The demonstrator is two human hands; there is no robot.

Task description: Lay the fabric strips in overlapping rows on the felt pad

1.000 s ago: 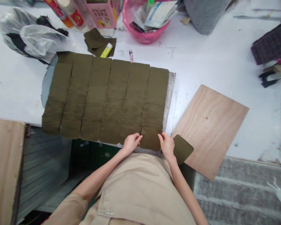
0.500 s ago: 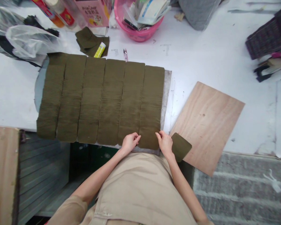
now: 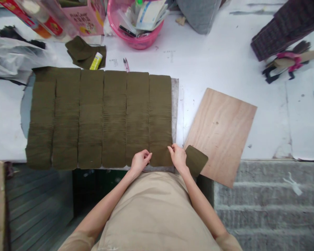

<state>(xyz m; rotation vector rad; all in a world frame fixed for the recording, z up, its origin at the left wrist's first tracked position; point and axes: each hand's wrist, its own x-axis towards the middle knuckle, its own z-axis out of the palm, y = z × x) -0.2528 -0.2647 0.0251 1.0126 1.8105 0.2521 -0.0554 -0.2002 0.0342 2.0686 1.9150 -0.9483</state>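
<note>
Six columns of overlapped olive fabric patches [image 3: 99,115] lie side by side on a grey felt sheet [image 3: 174,101], which rests on the white table [image 3: 219,66]. Their near ends reach the table edge in front of the person's torso. Both hands are at the near end of the rightmost column [image 3: 160,111]. Left hand [image 3: 140,161]: fingers curled in tight, tips pinching the left edge of the end patch [image 3: 161,157]. Right hand [image 3: 178,157]: thumb and forefinger closed narrowly on the same patch's right edge, the other fingers folded. The end patch lies flat between the two hands, on top of the column's last overlap. Just right of the right hand, a loose patch [image 3: 196,160] of the same olive cloth sits tilted, partly on the near left corner of a plywood board [image 3: 221,129]. The board lies angled on the table, just beside the felt. At the far side of the table, a yellow glue stick [image 3: 96,61] rests on a few spare olive pieces [image 3: 80,52]. Small snips [image 3: 126,64] lie near it, just beyond the columns. A pink basin [image 3: 136,40] filled with packets stands further back. A clear plastic bag [image 3: 10,55] sits at far left.
</note>
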